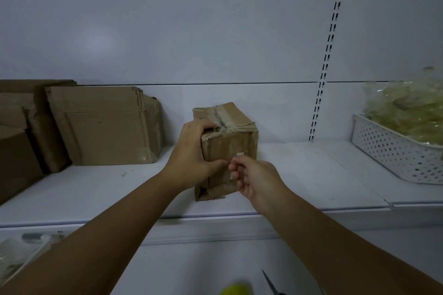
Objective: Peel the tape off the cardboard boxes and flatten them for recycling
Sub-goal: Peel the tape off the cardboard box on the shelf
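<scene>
The cardboard box (pixel 230 148) is brown, matt and rough, with many creases; the tape (pixel 221 117) on its top is glossy and wrinkled. At far left the flattened cardboard (pixel 103 127) is the same dull paper. The shelf (pixel 311 175) is smooth and white with a slight shine. At right, the basket (pixel 393 151) is white perforated plastic and holds glossy clear film (pixel 407 108).

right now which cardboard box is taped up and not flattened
The small box mid-shelf, gripped by the left hand, with tape across its top. The cardboard at the left is flattened.
</scene>
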{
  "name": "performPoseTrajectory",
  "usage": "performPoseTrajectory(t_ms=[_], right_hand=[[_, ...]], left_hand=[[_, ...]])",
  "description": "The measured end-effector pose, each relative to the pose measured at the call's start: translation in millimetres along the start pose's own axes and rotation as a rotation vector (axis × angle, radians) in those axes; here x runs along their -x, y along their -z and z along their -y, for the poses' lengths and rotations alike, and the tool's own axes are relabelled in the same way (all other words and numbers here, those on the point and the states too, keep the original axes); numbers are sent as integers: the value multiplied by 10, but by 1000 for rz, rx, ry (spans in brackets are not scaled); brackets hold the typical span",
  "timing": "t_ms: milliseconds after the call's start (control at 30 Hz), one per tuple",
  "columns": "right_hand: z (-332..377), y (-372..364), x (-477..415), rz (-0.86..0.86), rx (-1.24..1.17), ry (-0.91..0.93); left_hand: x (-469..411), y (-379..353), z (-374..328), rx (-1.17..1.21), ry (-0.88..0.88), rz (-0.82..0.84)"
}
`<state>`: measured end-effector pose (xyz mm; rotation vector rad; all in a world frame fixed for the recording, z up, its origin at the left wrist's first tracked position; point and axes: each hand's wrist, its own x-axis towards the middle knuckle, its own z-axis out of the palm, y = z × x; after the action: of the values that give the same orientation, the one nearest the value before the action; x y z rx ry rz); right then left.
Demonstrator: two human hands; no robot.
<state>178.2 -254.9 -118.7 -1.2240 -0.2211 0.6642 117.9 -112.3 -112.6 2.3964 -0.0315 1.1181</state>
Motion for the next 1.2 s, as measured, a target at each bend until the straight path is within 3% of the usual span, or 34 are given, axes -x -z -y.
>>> performPoseTrajectory(t_ms=[100,200,367,733,1000,1200], right_hand=[[80,56,-19,12,283,320],[24,132,-41,-110,931,782],[43,60,-120,-216,1409,933],[118,168,-201,-36,1361,1006],[259,112,-179,-163,1620,1042],[523,-9,-86,-154,1186,1339]], left_hand=[[6,-4,15,13,9,8],[15,9,11,30,26,52],[39,39,-5,62,16,108],[7,47,24,26,21,115],[2,32,27,100,81,142],[95,96,-32,433,151,208]])
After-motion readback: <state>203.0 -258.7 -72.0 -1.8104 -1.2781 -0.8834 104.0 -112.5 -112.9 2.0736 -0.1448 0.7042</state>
